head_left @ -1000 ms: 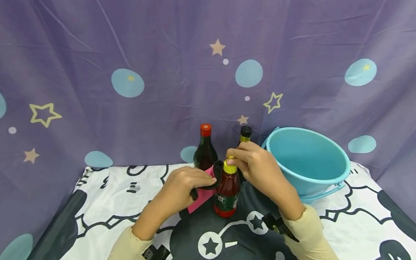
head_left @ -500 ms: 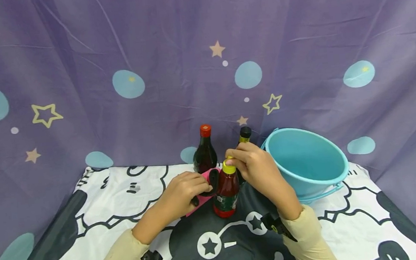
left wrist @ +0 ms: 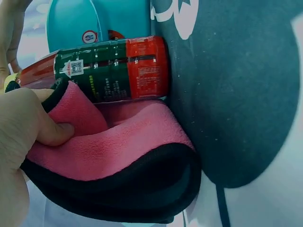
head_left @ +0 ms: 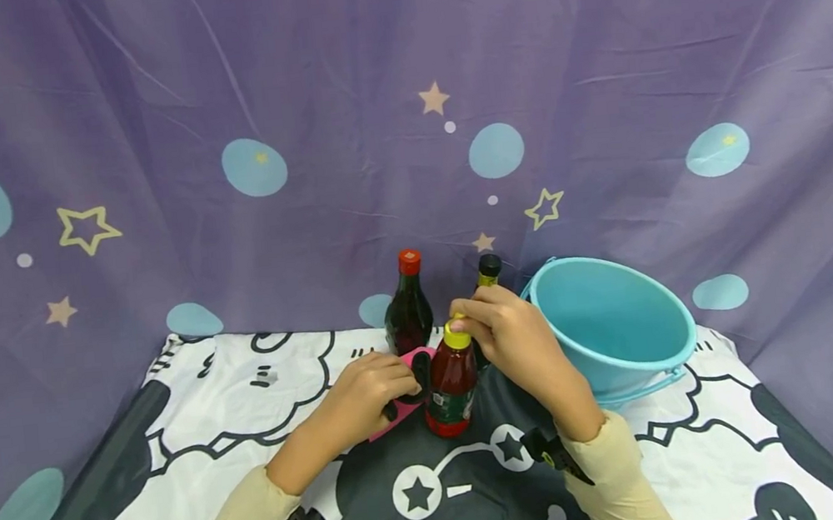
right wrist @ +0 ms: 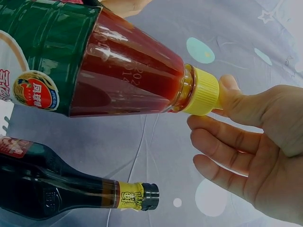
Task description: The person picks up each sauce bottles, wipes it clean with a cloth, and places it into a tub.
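A ketchup bottle [head_left: 448, 392] with a green label stands upright on the patterned cloth in the head view. My right hand [head_left: 519, 346] pinches its yellow cap [right wrist: 204, 92] from above, thumb on one side and fingers below it in the right wrist view. In my left hand [head_left: 369, 394] is a folded pink cleaning cloth [left wrist: 128, 135] with black edging, gripped between thumb and fingers. The cloth lies against the side of the bottle, by its label. Part of the left hand's fingers is hidden behind the cloth in the left wrist view.
Behind stand a dark bottle with a red cap [head_left: 408, 311] and another dark bottle with a black cap [right wrist: 71, 184], partly covered by the right hand in the head view. A light-blue bucket [head_left: 616, 379] stands at the right. A purple curtain [head_left: 344, 133] hangs behind.
My left hand has drawn the pink cloth down along the bottle's side, toward me. The right hand has stayed on the yellow cap, and the bottle has hardly moved.
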The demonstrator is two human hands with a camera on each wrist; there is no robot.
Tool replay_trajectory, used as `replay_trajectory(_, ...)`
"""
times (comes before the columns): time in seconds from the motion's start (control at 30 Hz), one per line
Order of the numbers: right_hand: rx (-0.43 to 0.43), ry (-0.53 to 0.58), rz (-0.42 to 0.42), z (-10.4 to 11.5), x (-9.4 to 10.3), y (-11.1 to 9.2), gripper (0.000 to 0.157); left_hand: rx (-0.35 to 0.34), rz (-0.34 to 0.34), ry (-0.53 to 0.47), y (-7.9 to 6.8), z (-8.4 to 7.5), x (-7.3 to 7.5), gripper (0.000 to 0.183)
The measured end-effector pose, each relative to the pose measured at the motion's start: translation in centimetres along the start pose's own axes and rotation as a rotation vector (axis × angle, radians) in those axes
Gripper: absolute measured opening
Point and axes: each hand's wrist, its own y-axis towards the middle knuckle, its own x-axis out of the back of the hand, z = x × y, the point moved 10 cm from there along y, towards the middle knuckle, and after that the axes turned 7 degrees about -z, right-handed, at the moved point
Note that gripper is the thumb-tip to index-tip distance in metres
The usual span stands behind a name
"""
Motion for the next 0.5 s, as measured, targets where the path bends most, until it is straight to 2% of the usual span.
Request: replay_trajectory(0.5,-0.001,0.005,0.0,-0.07,-0.07,0.03,0.014,0.038,0.072,0.004,-0.31,0.24,-0.71,0.047)
